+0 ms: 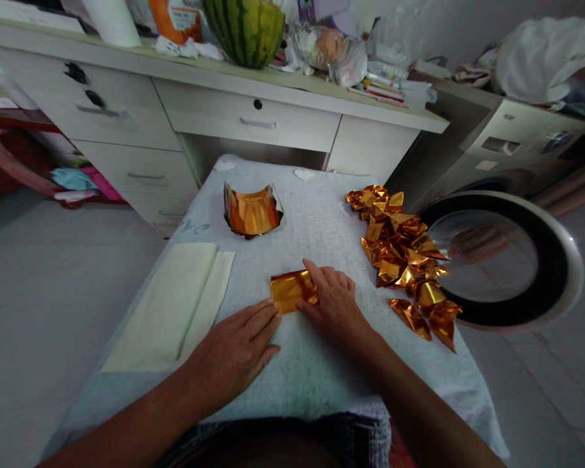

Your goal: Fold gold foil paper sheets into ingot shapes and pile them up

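Observation:
A small rectangle of gold foil paper lies flat on the cloth-covered table in front of me. My left hand rests with its fingers stretched out, the fingertips touching the foil's lower left corner. At the foil's right edge, my right hand has its thumb and forefinger closed over the paper. Beyond it stands a curved stack of gold foil sheets. Folded gold foil pieces are heaped along the table's right side. Pale folded paper lies to the left of my left hand.
A light cloth covers the table. Behind it is a white desk with drawers, holding a cut watermelon, plastic bags and other items. A washing machine's open round door stands close to the right edge.

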Tool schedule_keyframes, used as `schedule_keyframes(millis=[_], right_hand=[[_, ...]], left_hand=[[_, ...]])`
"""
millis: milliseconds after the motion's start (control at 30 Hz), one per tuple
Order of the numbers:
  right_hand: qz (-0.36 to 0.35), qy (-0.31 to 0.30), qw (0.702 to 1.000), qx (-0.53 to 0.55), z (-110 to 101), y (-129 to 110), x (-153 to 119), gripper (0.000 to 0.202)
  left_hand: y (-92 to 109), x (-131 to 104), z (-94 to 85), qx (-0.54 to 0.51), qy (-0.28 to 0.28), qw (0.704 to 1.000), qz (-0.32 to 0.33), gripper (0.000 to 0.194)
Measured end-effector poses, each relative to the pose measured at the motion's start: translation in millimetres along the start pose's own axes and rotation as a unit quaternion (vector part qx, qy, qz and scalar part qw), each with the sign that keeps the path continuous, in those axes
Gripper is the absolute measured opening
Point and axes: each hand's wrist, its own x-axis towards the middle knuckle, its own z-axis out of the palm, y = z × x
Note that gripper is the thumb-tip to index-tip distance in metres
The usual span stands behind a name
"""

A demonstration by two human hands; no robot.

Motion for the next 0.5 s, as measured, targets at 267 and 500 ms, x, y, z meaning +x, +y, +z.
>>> schedule_keyframes(millis=[267,500], right_hand=[[0.032,0.003,0.999,-0.019,-6,20,-4,0.080],[0.050,0.014,0.999,-0.016,-11,34,-9,0.073]], left_hand=[[-1,1,-2.4,0.003,0.007,1.000,0.007,0.032],[-2,0,-2.2,-0.006,0.022,1.000,-0.001,0.030]])
